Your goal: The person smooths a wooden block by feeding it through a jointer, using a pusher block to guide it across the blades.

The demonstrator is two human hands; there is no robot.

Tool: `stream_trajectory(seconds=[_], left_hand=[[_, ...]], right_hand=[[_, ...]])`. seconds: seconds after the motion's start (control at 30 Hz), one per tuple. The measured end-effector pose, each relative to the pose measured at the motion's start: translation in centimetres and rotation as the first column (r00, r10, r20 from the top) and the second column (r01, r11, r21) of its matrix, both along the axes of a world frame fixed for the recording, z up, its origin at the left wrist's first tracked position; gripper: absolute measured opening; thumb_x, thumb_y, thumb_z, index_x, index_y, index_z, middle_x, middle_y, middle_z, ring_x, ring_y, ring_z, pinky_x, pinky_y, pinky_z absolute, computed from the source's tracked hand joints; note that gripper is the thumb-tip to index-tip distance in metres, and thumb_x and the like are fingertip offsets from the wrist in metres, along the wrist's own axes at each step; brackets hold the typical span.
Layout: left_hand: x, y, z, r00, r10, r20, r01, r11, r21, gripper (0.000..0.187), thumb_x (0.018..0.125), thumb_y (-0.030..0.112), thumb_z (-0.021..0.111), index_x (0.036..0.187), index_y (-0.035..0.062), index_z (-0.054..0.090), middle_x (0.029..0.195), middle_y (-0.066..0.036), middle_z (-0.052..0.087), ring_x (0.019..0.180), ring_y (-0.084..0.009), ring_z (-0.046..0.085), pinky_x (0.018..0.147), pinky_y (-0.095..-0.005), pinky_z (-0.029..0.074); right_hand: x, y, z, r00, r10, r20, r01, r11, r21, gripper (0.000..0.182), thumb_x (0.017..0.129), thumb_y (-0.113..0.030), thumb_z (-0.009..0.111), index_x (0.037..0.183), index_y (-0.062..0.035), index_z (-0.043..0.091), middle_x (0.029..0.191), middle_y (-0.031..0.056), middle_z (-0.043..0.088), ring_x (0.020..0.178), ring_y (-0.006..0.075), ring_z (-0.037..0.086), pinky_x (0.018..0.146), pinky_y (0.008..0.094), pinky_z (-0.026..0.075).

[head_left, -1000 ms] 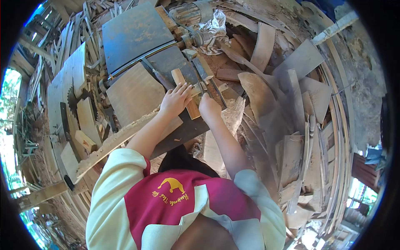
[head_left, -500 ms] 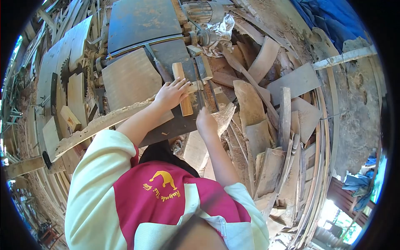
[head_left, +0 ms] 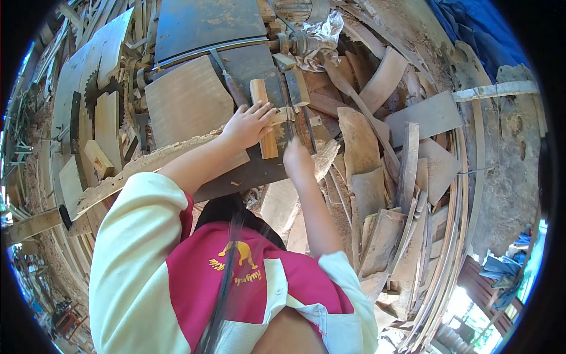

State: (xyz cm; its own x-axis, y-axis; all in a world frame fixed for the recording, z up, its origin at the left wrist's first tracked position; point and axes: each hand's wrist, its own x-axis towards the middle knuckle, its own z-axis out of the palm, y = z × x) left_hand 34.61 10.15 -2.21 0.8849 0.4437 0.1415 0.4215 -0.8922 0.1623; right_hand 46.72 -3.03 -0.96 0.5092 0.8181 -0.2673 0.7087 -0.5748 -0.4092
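Head view: 2 hands work at 1 steel table point(head_left: 194, 23). The left hand point(head_left: 247, 125) lies spread, fingers flat on 1 pale wood block point(head_left: 263, 118) that rests on the table's near part. The right hand point(head_left: 298, 160), just right of the block, is curled around something dark; what it pinches I cannot tell. 1 board point(head_left: 186, 106) lies on the table left of the block. 1 saw blade point(head_left: 91, 97) stands well left of the table.
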Motion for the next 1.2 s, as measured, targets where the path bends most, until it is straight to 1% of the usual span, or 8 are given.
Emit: stream_trajectory(seconds=[0.03,0.13,0.27,0.57,0.7,0.87,0.93,1.2], left_hand=[[0.0,0.0,0.0,1.0,-0.007,-0.003,0.008,0.998,0.068,0.046,0.088,0.032,0.043,0.128,0.0087,0.037,0.133,-0.007,0.038,0.123,-0.0233,0.035,0.093,-0.0391,0.035],[0.1,0.0,0.0,1.0,0.001,-0.005,-0.001,1.0,0.017,0.046,0.088,0.031,0.044,0.128,0.0098,0.037,0.133,-0.006,0.038,0.123,-0.0225,0.034,0.093,-0.0398,0.035],[0.1,0.2,-0.2,1.0,-0.001,0.01,0.001,1.0,-0.016,0.046,0.087,0.032,0.044,0.127,0.0104,0.038,0.132,-0.006,0.039,0.123,-0.0225,0.035,0.092,-0.0391,0.035],[0.0,0.4,-0.1,0.999,-0.003,0.049,0.007,0.997,-0.079,0.045,0.087,0.032,0.044,0.126,0.0098,0.04,0.131,-0.007,0.04,0.122,-0.0235,0.036,0.09,-0.0377,0.037],[0.0,0.4,0.0,0.999,0.005,0.036,-0.002,0.996,-0.091,0.044,0.087,0.032,0.044,0.125,0.0098,0.04,0.131,-0.007,0.04,0.123,-0.0235,0.035,0.09,-0.038,0.038],[0.0,0.4,0.1,1.0,0.008,0.02,-0.006,0.995,-0.099,0.044,0.088,0.032,0.044,0.125,0.0099,0.041,0.131,-0.007,0.04,0.123,-0.0232,0.036,0.089,-0.0379,0.039],[0.1,0.3,0.1,1.0,0.008,0.016,-0.007,0.997,-0.083,0.044,0.087,0.032,0.044,0.126,0.0102,0.04,0.131,-0.007,0.04,0.123,-0.0233,0.036,0.089,-0.0375,0.039],[0.1,0.2,-0.3,0.999,-0.01,0.032,0.011,1.0,-0.027,0.045,0.087,0.031,0.045,0.126,0.009,0.039,0.13,-0.007,0.041,0.122,-0.0235,0.037,0.089,-0.037,0.039]], right_hand=[[0.4,1.5,-0.4,1.0,-0.001,-0.009,0.002,0.999,0.039,0.02,0.086,-0.019,0.037,0.089,-0.0021,0.047,0.078,0.0228,0.06,0.077,0.0382,0.059,0.07,0.0478,0.045],[1.4,4.7,-1.3,1.0,0.004,0.01,-0.005,0.998,0.058,0.02,0.085,-0.019,0.037,0.09,-0.0019,0.048,0.077,0.0229,0.06,0.075,0.0387,0.059,0.069,0.0485,0.045],[0.5,2.2,-2.0,1.0,-0.005,0.013,0.003,0.993,0.117,0.02,0.086,-0.019,0.038,0.09,-0.0022,0.046,0.076,0.0229,0.06,0.072,0.0392,0.059,0.066,0.0493,0.045],[-3.2,-10.2,1.2,0.998,-0.039,-0.058,0.027,0.982,-0.189,0.021,0.087,-0.022,0.037,0.092,-0.0024,0.042,0.07,0.0222,0.059,0.067,0.041,0.058,0.061,0.052,0.043],[-2.0,-7.6,0.7,0.998,-0.044,-0.047,0.039,0.994,-0.099,0.021,0.087,-0.021,0.038,0.095,-0.0025,0.042,0.073,0.0239,0.059,0.071,0.0407,0.058,0.063,0.0512,0.043],[0.7,1.6,-1.6,0.999,0.001,-0.041,0.002,0.997,0.082,0.025,0.088,-0.024,0.035,0.094,-0.0026,0.046,0.08,0.0248,0.059,0.077,0.0402,0.058,0.066,0.0508,0.044],[1.2,3.9,-1.9,1.0,0.004,-0.031,-0.001,0.997,0.077,0.024,0.088,-0.024,0.035,0.094,-0.0027,0.046,0.079,0.0242,0.059,0.076,0.0398,0.058,0.065,0.0502,0.044],[-0.6,-1.5,-0.5,0.999,-0.028,-0.034,0.029,0.999,0.027,0.021,0.087,-0.023,0.037,0.091,-0.0041,0.044,0.073,0.0221,0.059,0.07,0.0396,0.058,0.062,0.0502,0.044]])
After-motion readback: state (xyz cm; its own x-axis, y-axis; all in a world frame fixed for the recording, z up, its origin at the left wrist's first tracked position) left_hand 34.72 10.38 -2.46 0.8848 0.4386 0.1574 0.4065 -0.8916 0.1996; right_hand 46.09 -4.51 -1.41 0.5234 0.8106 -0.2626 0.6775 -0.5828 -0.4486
